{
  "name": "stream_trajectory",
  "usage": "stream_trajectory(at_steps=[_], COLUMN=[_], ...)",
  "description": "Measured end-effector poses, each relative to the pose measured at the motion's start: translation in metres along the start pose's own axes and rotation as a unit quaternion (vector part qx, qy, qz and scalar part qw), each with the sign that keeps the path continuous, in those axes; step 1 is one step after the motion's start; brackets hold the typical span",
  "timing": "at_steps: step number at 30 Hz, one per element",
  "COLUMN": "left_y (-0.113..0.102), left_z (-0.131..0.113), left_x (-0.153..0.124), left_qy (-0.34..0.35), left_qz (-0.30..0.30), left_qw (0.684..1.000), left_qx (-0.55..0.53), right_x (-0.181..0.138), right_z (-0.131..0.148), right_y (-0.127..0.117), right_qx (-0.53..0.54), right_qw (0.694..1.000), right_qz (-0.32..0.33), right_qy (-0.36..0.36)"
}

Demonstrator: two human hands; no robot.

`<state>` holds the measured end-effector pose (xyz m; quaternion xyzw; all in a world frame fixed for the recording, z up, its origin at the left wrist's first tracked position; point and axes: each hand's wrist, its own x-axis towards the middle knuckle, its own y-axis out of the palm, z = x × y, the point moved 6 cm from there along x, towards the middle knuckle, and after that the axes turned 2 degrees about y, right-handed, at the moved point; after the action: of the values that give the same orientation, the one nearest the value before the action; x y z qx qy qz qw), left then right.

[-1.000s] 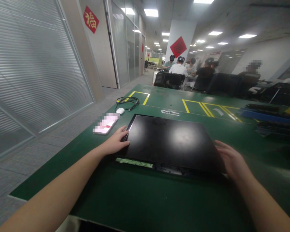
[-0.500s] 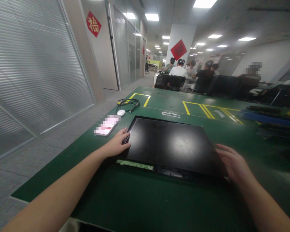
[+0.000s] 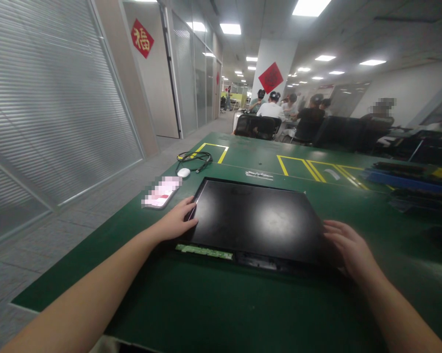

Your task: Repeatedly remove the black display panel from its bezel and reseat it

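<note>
A black flat display panel (image 3: 239, 211) lies face up on the green table, its glossy screen reflecting a pale patch of light. Along its near edge, a narrow green circuit board (image 3: 204, 252) shows at the left. My left hand (image 3: 176, 221) holds the panel's left side, with the thumb and fingers at the rim. On the opposite side, my right hand (image 3: 349, 247) has its fingers against the right edge. The undersides of the fingers and the panel's back are hidden.
Left of the panel lie a phone (image 3: 162, 192), a small white rounded object (image 3: 184, 172) and a coiled black cable (image 3: 195, 159). Thin silvery pieces (image 3: 259, 175) rest behind it. Dark parts with a blue piece (image 3: 412, 176) are stacked at the right. People sit in the background.
My right hand has moved slightly left against the panel's edge. The left hand keeps its place on the rim. The whole view has shifted a little.
</note>
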<state>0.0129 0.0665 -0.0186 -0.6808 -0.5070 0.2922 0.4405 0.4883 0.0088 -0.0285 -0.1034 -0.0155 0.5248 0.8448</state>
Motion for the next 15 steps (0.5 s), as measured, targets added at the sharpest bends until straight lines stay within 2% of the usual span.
stream_trajectory(at_steps=[10, 15], left_y=[0.0001, -0.0002], left_z=[0.0046, 0.0065], left_x=[-0.0001, 0.0002], left_qy=[0.003, 0.005], left_qz=[-0.004, -0.014], left_qw=[1.000, 1.000], left_qx=[-0.007, -0.013], right_x=[-0.0012, -0.0028], right_z=[-0.0011, 0.0018], right_y=[0.0004, -0.0001], right_qx=[0.036, 0.007], right_qw=[0.999, 0.999], right_qz=[-0.032, -0.039], right_qy=[-0.005, -0.029])
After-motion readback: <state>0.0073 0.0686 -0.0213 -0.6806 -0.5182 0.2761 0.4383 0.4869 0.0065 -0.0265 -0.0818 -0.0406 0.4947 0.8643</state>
